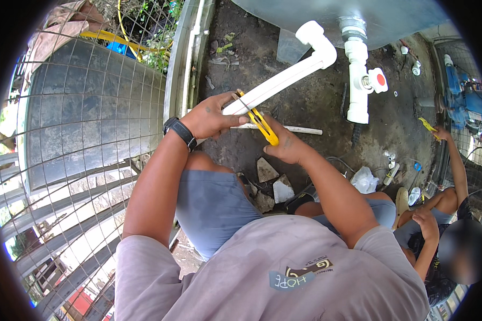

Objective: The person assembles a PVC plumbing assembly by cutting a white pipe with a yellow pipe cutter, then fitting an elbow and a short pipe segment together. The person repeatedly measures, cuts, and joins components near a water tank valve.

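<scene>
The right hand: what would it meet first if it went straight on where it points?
Probably the white pipe, close to where the left hand grips it, though depth between the right hand and the pipe is hard to judge.

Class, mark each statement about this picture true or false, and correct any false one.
1. The left hand holds a white pipe. True.
2. The right hand is empty. False: it holds a yellow tool.
3. A black watch is on the left wrist. True.
4. The valve knob is entirely blue. False: it is red and white.
5. Another person is at the picture's right. True.
</scene>
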### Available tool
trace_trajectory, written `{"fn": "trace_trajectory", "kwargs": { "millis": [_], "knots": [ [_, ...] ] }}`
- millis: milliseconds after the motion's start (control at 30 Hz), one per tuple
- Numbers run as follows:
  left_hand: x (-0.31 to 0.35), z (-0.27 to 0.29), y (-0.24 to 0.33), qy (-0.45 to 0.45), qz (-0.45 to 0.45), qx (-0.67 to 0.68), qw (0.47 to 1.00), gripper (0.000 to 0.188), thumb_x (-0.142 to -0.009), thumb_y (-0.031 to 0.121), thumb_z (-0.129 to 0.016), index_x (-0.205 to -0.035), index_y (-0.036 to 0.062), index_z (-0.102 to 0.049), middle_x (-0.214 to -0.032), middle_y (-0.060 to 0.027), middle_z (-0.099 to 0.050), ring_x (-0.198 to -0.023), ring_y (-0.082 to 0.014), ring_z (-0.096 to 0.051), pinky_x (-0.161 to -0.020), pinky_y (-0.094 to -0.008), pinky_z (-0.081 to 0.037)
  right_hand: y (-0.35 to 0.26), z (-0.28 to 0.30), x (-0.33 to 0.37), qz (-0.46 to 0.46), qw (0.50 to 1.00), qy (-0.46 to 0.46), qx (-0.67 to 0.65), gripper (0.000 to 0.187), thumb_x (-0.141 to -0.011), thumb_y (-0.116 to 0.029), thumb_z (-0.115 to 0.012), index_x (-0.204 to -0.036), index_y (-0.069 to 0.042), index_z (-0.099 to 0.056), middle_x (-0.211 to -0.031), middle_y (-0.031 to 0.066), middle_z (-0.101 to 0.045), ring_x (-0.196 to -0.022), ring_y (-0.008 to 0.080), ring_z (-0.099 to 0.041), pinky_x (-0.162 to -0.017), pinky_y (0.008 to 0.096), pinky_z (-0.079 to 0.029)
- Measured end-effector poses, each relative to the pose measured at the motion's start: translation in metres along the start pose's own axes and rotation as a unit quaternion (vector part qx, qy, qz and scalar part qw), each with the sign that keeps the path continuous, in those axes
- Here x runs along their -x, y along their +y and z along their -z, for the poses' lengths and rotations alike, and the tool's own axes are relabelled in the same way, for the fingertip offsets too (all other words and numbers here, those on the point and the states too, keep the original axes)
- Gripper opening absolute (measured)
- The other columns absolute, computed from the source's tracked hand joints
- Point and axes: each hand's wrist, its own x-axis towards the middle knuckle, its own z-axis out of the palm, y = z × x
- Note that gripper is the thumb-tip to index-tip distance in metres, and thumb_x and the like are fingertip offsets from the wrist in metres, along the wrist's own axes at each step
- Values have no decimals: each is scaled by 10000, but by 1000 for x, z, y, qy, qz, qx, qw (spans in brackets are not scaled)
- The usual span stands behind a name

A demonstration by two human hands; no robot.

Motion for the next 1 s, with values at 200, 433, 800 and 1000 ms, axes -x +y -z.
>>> {"fn": "trace_trajectory", "kwargs": {
  "millis": [200,433,800,1000],
  "knots": [
    [4,2,9,-5,-23,-25,999,658,-788,382,-812,-1285,43,-547,-758,-26,-570,-571,-94,-517,-471,-256,-431,11,13,-19,57,997,-24,34,984,-754,-203,-730,-1565,-57,-191,-1548,233,-341,-1444,370,-326,-1181,417,-288],
    [1,5,6,2,26,-57,998,584,-784,247,-789,-1269,13,-561,-754,-18,-565,-583,-89,-542,-466,-249,-454,6,-2,-8,18,997,-8,-77,887,-791,-323,-757,-1512,-29,-332,-1523,255,-366,-1401,370,-387,-1153,417,-316],
    [-39,-22,-13,77,20,-494,866,347,-802,146,-646,-1121,21,-591,-968,-229,-710,-908,-378,-703,-810,-472,-555,-13,-30,14,-205,966,48,-151,494,-738,-232,-712,-1138,31,-591,-1004,138,-639,-941,246,-603,-833,380,-472],
    [-82,-47,-32,57,66,-531,843,340,-845,112,-594,-1177,39,-572,-1098,-212,-698,-1016,-361,-690,-872,-459,-555,5,-9,13,-321,919,30,-227,597,-714,-265,-749,-1207,33,-594,-1043,162,-644,-943,280,-608,-816,408,-484]
  ]
}}
